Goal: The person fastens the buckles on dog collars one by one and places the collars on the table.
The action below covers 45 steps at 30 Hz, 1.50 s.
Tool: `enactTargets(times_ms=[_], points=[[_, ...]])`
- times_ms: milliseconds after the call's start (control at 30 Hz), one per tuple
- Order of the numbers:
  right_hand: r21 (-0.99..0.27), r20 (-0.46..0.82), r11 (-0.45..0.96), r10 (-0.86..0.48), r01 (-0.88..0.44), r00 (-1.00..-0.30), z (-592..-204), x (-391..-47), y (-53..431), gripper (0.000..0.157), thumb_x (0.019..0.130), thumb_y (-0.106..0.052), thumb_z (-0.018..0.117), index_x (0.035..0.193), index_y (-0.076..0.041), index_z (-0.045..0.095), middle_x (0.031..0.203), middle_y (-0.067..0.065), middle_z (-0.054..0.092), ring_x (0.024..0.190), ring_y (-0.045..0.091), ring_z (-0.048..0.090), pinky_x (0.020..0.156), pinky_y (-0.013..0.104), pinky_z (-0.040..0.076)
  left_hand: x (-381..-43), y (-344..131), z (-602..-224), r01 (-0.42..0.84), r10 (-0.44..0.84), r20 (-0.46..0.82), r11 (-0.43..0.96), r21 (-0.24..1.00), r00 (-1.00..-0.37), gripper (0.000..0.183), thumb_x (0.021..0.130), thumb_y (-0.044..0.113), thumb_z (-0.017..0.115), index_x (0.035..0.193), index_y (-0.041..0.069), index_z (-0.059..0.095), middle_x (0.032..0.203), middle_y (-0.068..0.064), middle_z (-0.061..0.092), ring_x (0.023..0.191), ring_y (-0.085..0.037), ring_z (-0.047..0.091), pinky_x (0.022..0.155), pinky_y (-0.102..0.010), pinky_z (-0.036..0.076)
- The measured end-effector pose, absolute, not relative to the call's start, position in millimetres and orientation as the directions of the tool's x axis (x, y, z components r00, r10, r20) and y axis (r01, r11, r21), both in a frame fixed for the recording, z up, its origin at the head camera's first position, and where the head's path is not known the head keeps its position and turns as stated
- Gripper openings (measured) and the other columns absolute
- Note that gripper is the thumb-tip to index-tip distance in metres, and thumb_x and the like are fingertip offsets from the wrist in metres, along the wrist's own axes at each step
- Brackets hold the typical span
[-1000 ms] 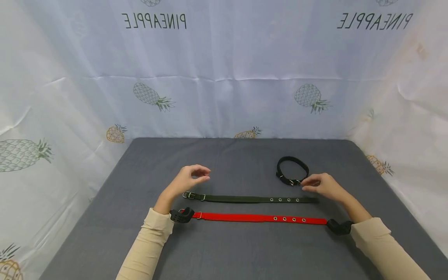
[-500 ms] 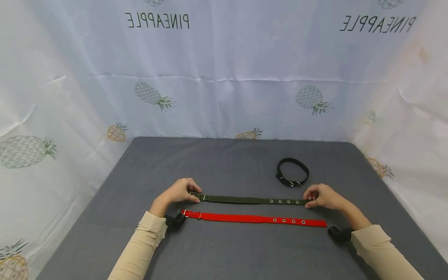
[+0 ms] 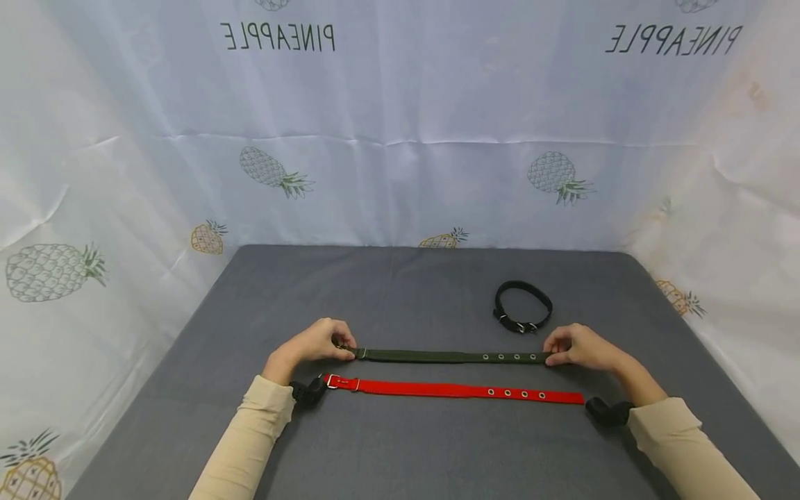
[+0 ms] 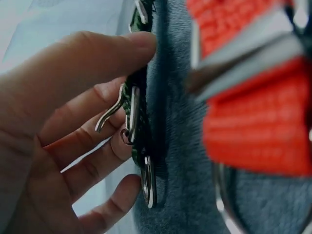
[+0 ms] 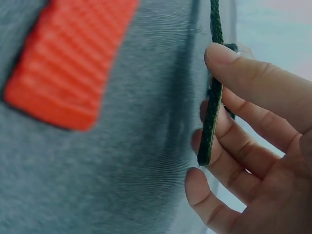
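The dark green collar (image 3: pixel 419 356) lies stretched across the centre of the frame, its buckle (image 4: pixel 132 114) end at the left and its eyelets (image 3: pixel 501 357) toward the right. The left hand (image 3: pixel 315 342) pinches the buckle end between thumb and fingers; the right hand (image 3: pixel 581 347) pinches the plain tip the same way. Gripping both ends seems meant to keep the strap straight and level; whether it is clear of the surface (image 3: pixel 437 444) is hard to tell.

Just below it, the red collar (image 3: pixel 412 389) lies nearly parallel, perhaps laid so for neatness. Right of centre, above the green one, the black collar (image 3: pixel 511 323) forms a fastened loop. A pineapple-print curtain (image 3: pixel 400 194) fills the upper frame.

One second ago both hands were off the green collar; now each grasps an end, while the red and black collars look unmoved.
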State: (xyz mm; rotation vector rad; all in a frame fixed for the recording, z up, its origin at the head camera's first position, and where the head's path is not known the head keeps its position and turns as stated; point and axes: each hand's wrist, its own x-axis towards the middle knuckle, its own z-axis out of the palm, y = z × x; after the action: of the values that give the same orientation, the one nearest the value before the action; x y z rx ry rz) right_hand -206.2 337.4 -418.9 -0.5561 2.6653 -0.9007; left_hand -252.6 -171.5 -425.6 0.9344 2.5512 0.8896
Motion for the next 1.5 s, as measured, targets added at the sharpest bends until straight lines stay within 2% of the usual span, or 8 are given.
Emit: enactTargets(times_ms=[300, 600, 733, 967, 1100, 1233, 1400, 1500], points=[[-0.648, -0.153, 0.723, -0.432, -0.24, -0.889, -407, -205, 339, 0.024, 0.086, -0.018, 0.071, 0.1, 0.002, 0.068, 0.093, 0.011, 0.071, 0.074, -0.006, 0.058, 0.063, 0.021, 0.051, -251, -177, -419, 0.426, 0.614, -0.061, 0.612, 0.666, -0.787, 0.014, 0.086, 0.015, 0.072, 0.096, 0.004, 0.073, 0.096, -0.011, 0.075, 0.088, -0.017, 0.069, 0.076, -0.022, 0.054], [-0.65, -0.095, 0.714, -0.415, -0.26, -0.905, -393, -207, 342, 0.023, 0.089, -0.016, 0.067, 0.102, 0.004, 0.069, 0.088, 0.013, 0.072, 0.071, 0.002, 0.062, 0.063, 0.026, 0.053, -253, -179, -405, 0.362, 0.554, -0.061, 0.62, 0.696, -0.83, 0.017, 0.091, 0.015, 0.067, 0.104, 0.005, 0.072, 0.103, -0.013, 0.073, 0.09, -0.016, 0.066, 0.078, -0.028, 0.054], [-0.638, -0.065, 0.723, -0.394, -0.265, -0.917, -385, -209, 343, 0.021, 0.09, -0.015, 0.066, 0.101, 0.003, 0.071, 0.084, 0.012, 0.072, 0.069, 0.006, 0.063, 0.063, 0.027, 0.053, -253, -180, -400, 0.358, 0.525, -0.023, 0.612, 0.705, -0.851, 0.019, 0.092, 0.016, 0.065, 0.105, 0.005, 0.072, 0.103, -0.013, 0.073, 0.089, -0.016, 0.066, 0.08, -0.029, 0.054], [-0.634, -0.027, 0.726, -0.365, -0.266, -0.931, -374, -209, 344, 0.02, 0.093, -0.014, 0.063, 0.099, 0.003, 0.071, 0.075, 0.006, 0.07, 0.066, 0.007, 0.062, 0.062, 0.026, 0.05, -253, -179, -390, 0.331, 0.488, 0.009, 0.579, 0.745, -0.873, 0.022, 0.095, 0.017, 0.062, 0.108, 0.002, 0.071, 0.102, -0.022, 0.071, 0.086, -0.034, 0.065, 0.073, -0.027, 0.053], [-0.615, 0.012, 0.735, -0.356, -0.287, -0.935, -366, -208, 343, 0.02, 0.095, -0.013, 0.061, 0.1, 0.004, 0.07, 0.073, 0.001, 0.069, 0.063, 0.004, 0.06, 0.059, 0.026, 0.047, -253, -176, -382, 0.327, 0.464, 0.028, 0.578, 0.748, -0.885, 0.023, 0.095, 0.016, 0.061, 0.111, 0.002, 0.07, 0.104, -0.023, 0.071, 0.084, -0.036, 0.064, 0.073, -0.03, 0.053], [-0.594, 0.017, 0.758, -0.323, -0.269, -0.946, -361, -208, 342, 0.021, 0.095, -0.013, 0.06, 0.104, 0.004, 0.069, 0.075, -0.006, 0.069, 0.063, 0.0, 0.058, 0.058, 0.025, 0.046, -251, -171, -372, 0.328, 0.436, 0.06, 0.573, 0.751, -0.898, 0.024, 0.094, 0.014, 0.062, 0.115, 0.004, 0.069, 0.103, -0.02, 0.072, 0.085, -0.034, 0.066, 0.073, -0.029, 0.053], [-0.592, 0.048, 0.766, -0.279, -0.252, -0.959, -356, -207, 338, 0.025, 0.095, -0.013, 0.061, 0.111, 0.005, 0.068, 0.079, -0.007, 0.072, 0.065, -0.004, 0.059, 0.061, 0.024, 0.049, -250, -164, -363, 0.383, 0.414, 0.147, 0.575, 0.723, -0.898, 0.025, 0.093, 0.015, 0.064, 0.115, 0.007, 0.068, 0.088, -0.012, 0.071, 0.073, -0.014, 0.063, 0.067, -0.023, 0.049], [-0.606, 0.082, 0.753, -0.261, -0.256, -0.962, -353, -207, 333, 0.027, 0.095, -0.016, 0.061, 0.114, 0.003, 0.067, 0.08, -0.014, 0.071, 0.069, -0.006, 0.059, 0.063, 0.023, 0.05, -248, -159, -359, 0.419, 0.411, 0.199, 0.559, 0.716, -0.89, 0.025, 0.092, 0.015, 0.065, 0.115, 0.005, 0.068, 0.08, -0.011, 0.069, 0.067, -0.006, 0.058, 0.063, -0.022, 0.046]])
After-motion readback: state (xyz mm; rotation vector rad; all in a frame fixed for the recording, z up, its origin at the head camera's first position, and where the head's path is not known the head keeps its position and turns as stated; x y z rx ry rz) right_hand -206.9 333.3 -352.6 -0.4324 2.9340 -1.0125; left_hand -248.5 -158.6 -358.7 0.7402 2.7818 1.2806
